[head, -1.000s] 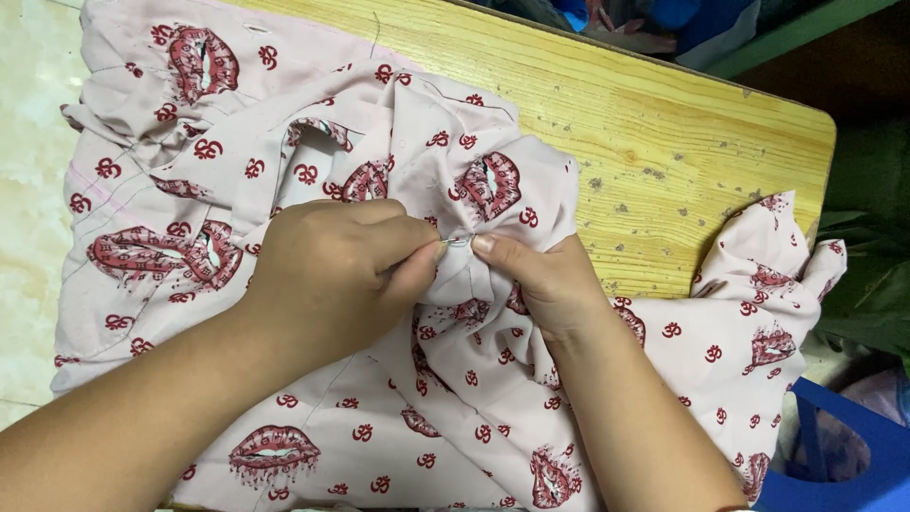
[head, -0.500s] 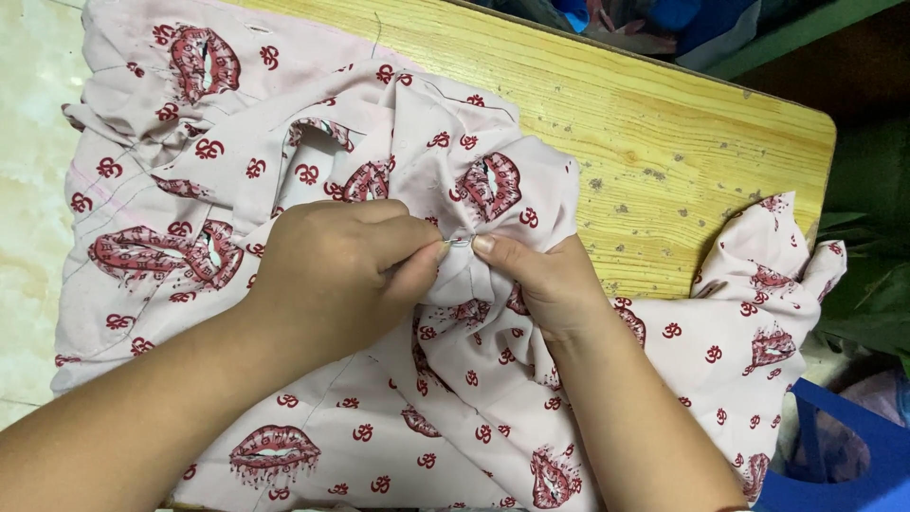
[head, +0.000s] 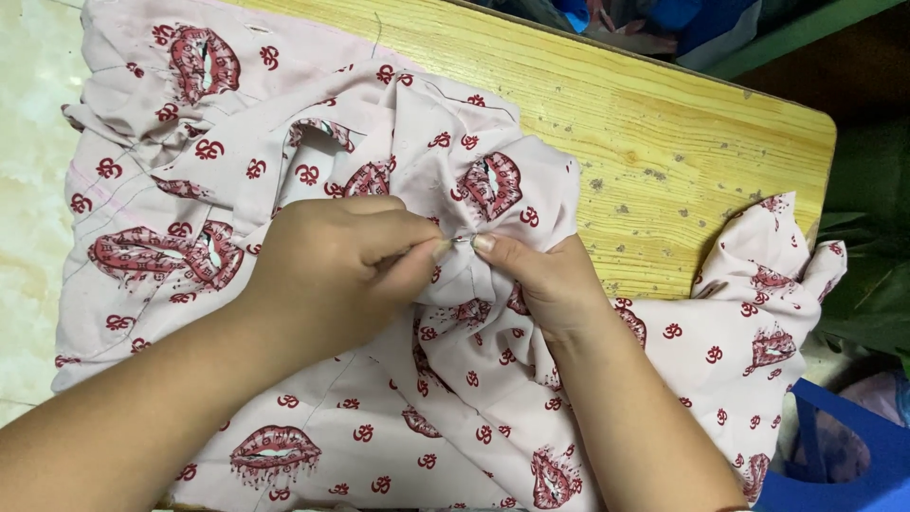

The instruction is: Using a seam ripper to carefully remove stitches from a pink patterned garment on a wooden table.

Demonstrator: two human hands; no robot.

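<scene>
In the head view, a pale pink garment (head: 313,417) printed with dark red lips and small red symbols lies spread over a yellow wooden bench (head: 664,142). It covers the left and middle of the bench top, and a bunched part hangs off the right edge.

The left hand (head: 332,275) rests on the cloth near the middle, its fingers curled in and pinched narrow on a small fold. The right hand (head: 545,280) meets it from the other side, thumb and forefinger also pinched on the same fold, so the fingertips of the two hands nearly touch. Something small and pale shows between the fingertips; what it is cannot be told. The cloth gathers into creases around that pinch.

Blue and dark cloth (head: 664,19) lies beyond the far edge of the bench, and a blue plastic thing (head: 834,455) sits at the lower right, just past the hanging cloth.

Against the pictures from a second and half a second ago, almost nothing differs: both hands hold the same pinch at the same spot, and the garment lies in the same folds.
</scene>
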